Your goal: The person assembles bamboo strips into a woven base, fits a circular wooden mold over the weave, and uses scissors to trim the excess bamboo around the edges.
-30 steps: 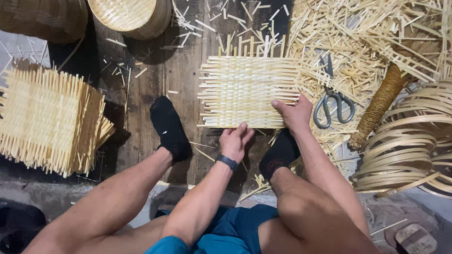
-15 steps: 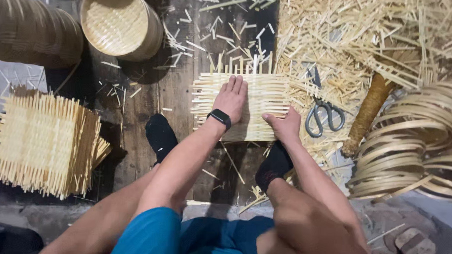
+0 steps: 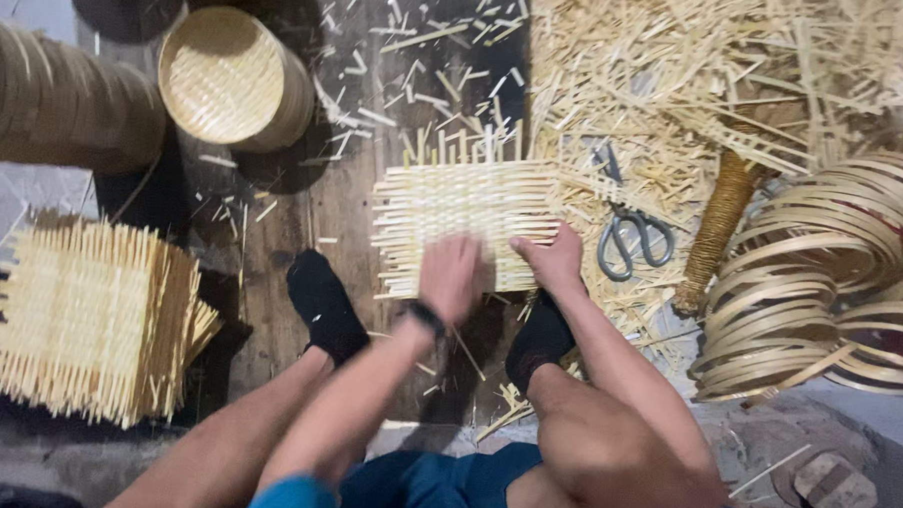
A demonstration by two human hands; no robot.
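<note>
A person seated on a wooden floor (image 3: pixel 302 239) works a half-woven bamboo mat (image 3: pixel 463 219) lying flat before black-socked feet. The left hand (image 3: pixel 451 276), blurred, lies on the mat's near edge, its grip impossible to read; the right hand (image 3: pixel 551 258) presses flat, fingers spread. The mat looks light and springy, its loose strip ends brittle; the woven middle seems the safest hold. Scissors (image 3: pixel 627 235) lie just beside.

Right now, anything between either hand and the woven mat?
Nothing visible. Both the left hand and right hand already rest on the woven bamboo mat. The scissors lie off to its right.
</note>
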